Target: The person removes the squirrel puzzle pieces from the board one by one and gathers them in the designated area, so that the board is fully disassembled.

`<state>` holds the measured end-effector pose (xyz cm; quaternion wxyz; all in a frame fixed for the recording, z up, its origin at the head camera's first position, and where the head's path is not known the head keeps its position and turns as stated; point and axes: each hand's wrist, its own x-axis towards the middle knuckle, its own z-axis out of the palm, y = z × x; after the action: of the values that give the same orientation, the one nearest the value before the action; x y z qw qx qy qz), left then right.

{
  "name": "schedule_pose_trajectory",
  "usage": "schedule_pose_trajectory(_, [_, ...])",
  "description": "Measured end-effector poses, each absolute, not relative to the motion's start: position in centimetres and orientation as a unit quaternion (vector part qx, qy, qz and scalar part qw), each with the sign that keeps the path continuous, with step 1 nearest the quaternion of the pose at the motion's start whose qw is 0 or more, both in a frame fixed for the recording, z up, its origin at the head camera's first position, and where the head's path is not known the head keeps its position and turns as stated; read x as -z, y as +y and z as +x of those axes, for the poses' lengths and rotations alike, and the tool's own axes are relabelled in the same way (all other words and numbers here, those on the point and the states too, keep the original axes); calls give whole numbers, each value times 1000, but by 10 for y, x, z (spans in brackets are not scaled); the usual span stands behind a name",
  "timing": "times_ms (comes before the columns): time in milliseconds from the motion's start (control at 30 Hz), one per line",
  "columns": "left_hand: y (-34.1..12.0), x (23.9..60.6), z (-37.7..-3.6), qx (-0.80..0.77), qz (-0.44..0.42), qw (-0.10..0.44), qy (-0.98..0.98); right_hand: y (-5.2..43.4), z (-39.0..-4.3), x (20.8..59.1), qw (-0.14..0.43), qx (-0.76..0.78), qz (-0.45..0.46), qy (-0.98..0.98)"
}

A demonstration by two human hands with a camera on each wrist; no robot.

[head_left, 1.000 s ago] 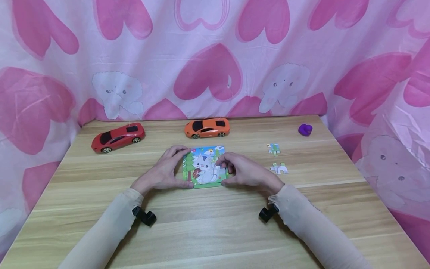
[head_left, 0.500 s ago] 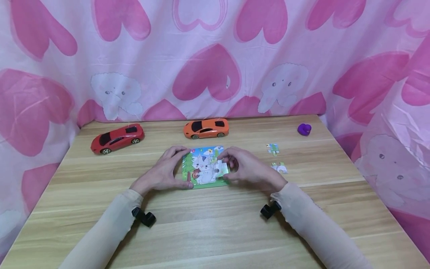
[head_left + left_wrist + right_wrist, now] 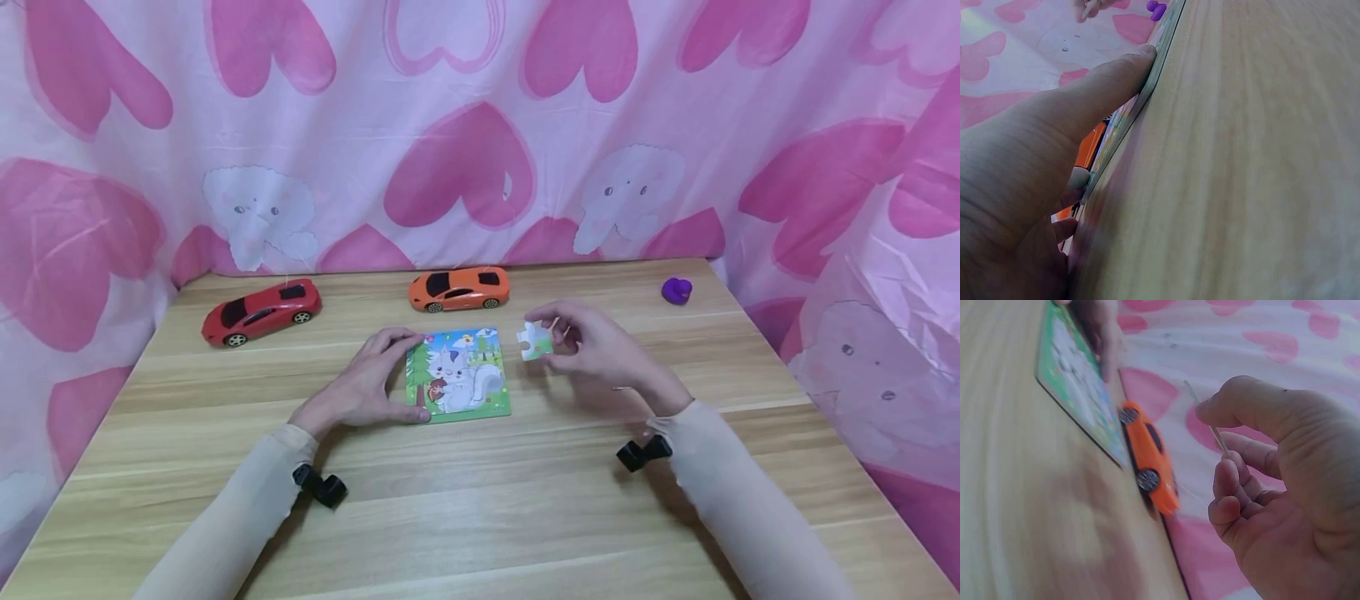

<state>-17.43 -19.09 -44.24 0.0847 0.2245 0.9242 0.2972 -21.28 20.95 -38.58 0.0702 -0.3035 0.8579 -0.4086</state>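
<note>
Right hand (image 3: 600, 350) hovers just right of the puzzle board (image 3: 457, 375), thumb and fingers pinching a loose puzzle piece (image 3: 536, 341) held off the table (image 3: 480, 500). Left hand (image 3: 367, 383) rests against the board's left edge, thumb along its near corner and fingers curled at the far corner, holding it flat on the wood. Beyond the board an orange toy car (image 3: 459, 288) stands close; a red toy car (image 3: 260, 310) sits well to the board's left, and a small purple toy (image 3: 677, 290) lies far to its right near the table's back edge. No writing can be read anywhere. Bare wood stretches wide in front of the board, toward the near table edge.
</note>
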Motion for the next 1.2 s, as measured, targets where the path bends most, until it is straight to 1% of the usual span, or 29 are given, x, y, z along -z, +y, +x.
schedule_pose_trajectory(300, [-191,443,-174,-294,228,84,924,252,-208,374,39,441,-297,846])
schedule_pose_trajectory(667, [-192,443,-174,-288,232,83,926,294,-192,377,10,449,-296,843])
schedule_pose_trajectory(1200, [-190,442,-173,-290,230,86,925,336,-162,390,4,442,-243,864])
